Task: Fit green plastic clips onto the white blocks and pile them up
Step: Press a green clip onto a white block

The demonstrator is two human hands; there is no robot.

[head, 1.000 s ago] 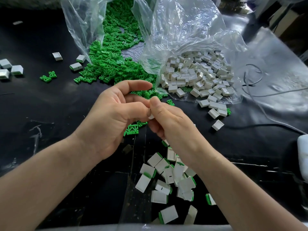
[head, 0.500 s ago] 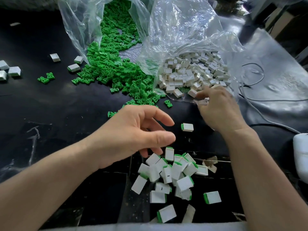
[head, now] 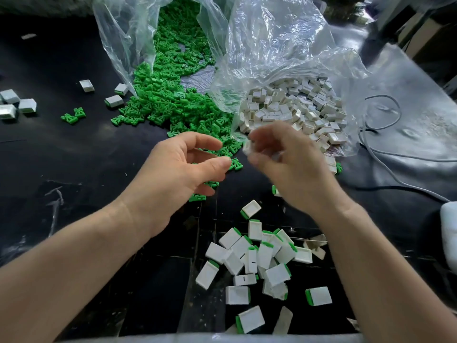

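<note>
Black desk (head: 74, 157), head view. Left hand (head: 183, 169) hovers mid-desk over the near fringe of the green clips (head: 173, 102), fingers loosely curled and relaxed, nothing clearly in its grasp; one clip lies just past the thumb tip. Right hand (head: 286, 167) is motion-blurred, just beside the left, and pinches a white block (head: 247, 146) at its fingertips. The grip itself is too smeared to detail.

Clips spill from a clear bag (head: 118, 33) at the far edge, middle. The supply of white blocks (head: 291, 107) sits in a second clear bag (head: 272, 45) toward the far right, touching the clip heap.

Finished pile (head: 257, 256) — white blocks with green ends — lies jumbled by the near edge, right of centre, below the right wrist. A few stray blocks (head: 14, 105) sit at the left edge, two loose clips (head: 73, 116) near them.
</note>
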